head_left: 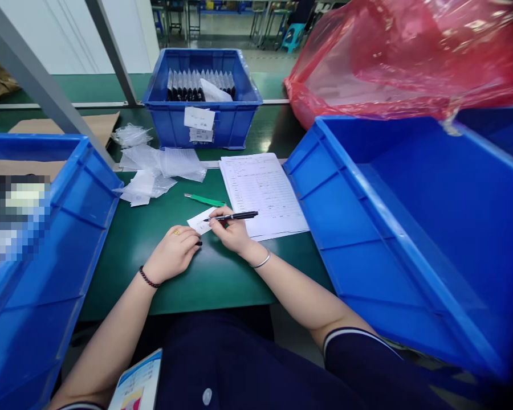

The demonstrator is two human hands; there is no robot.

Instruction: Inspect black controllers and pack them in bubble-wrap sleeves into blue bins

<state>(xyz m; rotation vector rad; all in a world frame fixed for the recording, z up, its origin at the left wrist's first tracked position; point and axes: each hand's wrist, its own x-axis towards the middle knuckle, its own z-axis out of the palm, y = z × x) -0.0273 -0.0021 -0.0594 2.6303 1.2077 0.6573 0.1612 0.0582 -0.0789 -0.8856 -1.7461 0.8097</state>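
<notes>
Green worktop [222, 290] spread beneath both hands, with stools and tables standing on a pale floor beyond. The right hand [229, 228] had its grip closed on a black pen [244, 216], whose tip was at the slip [196, 222]. That slip lay on the worktop between the two hands and bore a few dark marks. At its near edge was the left hand [175, 250], fingers loosely curled; a small black piece [199, 244] showed by the thumb, and whether that grip held it I could not tell.

Just beyond the slip lay a green cutter [207, 200]. Printed sheets [269, 193] were stacked right of it, against the right bin [346, 210]. Clear bags [179, 162] lay in a loose heap to the left, near the left bin [79, 228]. Behind them stood the far bin [243, 125], with white labels [199, 118] on its front and a row of clear packets [188, 85] inside. Red plastic [367, 74] billowed over the right bin's far edge.
</notes>
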